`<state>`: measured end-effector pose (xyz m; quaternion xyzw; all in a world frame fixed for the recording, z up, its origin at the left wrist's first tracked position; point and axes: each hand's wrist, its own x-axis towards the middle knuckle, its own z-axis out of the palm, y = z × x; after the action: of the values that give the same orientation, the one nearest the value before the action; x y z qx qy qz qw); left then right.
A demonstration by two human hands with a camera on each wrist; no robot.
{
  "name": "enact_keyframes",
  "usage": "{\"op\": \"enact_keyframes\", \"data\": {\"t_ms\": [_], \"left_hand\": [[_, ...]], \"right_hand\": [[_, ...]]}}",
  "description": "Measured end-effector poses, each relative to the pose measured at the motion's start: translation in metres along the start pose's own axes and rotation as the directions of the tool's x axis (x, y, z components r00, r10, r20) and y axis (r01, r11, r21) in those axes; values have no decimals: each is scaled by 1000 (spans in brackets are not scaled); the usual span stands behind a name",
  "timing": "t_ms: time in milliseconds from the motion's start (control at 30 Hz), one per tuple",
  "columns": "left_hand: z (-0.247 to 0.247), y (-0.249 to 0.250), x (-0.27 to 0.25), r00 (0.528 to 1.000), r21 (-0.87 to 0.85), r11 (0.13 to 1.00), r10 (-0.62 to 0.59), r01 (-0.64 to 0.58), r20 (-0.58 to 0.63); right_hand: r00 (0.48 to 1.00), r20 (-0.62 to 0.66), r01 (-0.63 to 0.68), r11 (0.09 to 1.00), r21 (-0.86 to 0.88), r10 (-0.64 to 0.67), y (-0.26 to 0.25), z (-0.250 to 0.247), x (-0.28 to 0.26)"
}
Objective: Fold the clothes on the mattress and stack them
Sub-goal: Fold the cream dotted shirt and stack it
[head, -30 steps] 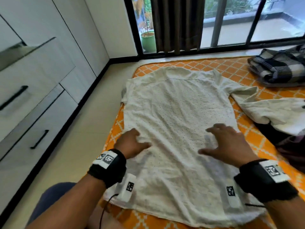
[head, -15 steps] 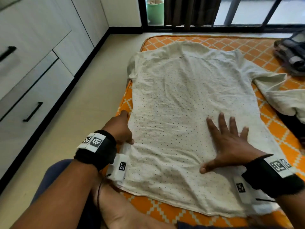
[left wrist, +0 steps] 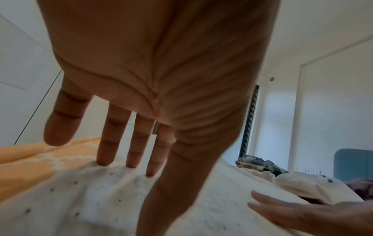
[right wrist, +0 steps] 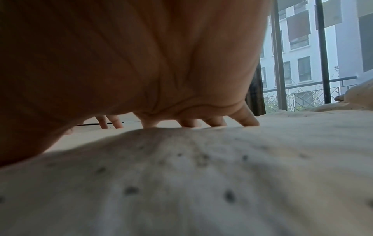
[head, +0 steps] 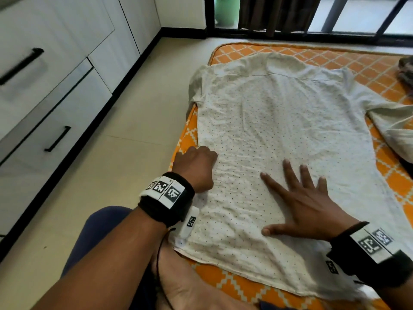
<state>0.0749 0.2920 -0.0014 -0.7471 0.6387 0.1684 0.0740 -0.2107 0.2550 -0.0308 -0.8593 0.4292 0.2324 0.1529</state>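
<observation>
A white shirt with small dark dots (head: 279, 135) lies spread flat on the orange patterned mattress (head: 252, 51), collar at the far end. My left hand (head: 197, 162) is at the shirt's left side edge. In the left wrist view its fingers (left wrist: 132, 153) are straight, with the tips touching the cloth (left wrist: 90, 199) beside the orange cover. My right hand (head: 299, 198) lies flat on the lower middle of the shirt, fingers spread and palm down. In the right wrist view the palm (right wrist: 141, 63) presses the dotted fabric (right wrist: 201, 183). Neither hand grips anything.
White drawers with black handles (head: 55, 108) stand left, across a strip of tiled floor (head: 116, 171). Another white garment (head: 397, 128) and a dark plaid one (head: 405, 70) lie at the mattress's right. A green pot (head: 225, 10) stands by the window bars. My leg (head: 107, 231) is at the near edge.
My left hand slid from the shirt's middle out to its left edge. The right hand flattened, spread its fingers and shifted toward the hem. The head view tilted downward.
</observation>
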Motion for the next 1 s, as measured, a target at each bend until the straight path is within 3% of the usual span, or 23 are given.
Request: {"op": "enact_keyframes", "data": {"t_ms": [100,233,433,600,733,900,1000], "left_hand": [[-3,-4,3,1000,58,998,-13,13,-6],[-10,-11,17,996,-85,995,-60,55,-65],[-13,-12,41,979,-209,972,-139,107,-145],[-9,-1,46,985,-187,980,-98,70,-145],[-7,-1,43,989,-120,991,-81,66,-120],[-10,-6,43,991,-153,986,-77,60,-106],[-13,-6,47,991,-185,980,-88,67,-105]], "right_hand": [[999,29,18,1000,-6,-18,-6,-3,-4],[999,44,25,999,-38,-23,-8,-12,-4],[968,-241,14,970,-244,-74,21,-55,21],[973,-227,-12,974,-225,-41,49,-64,30],[942,-331,-50,948,-315,-60,43,-63,36],[871,-482,-178,975,-130,95,21,-39,41],[858,-493,-198,978,-63,142,23,-35,43]]}}
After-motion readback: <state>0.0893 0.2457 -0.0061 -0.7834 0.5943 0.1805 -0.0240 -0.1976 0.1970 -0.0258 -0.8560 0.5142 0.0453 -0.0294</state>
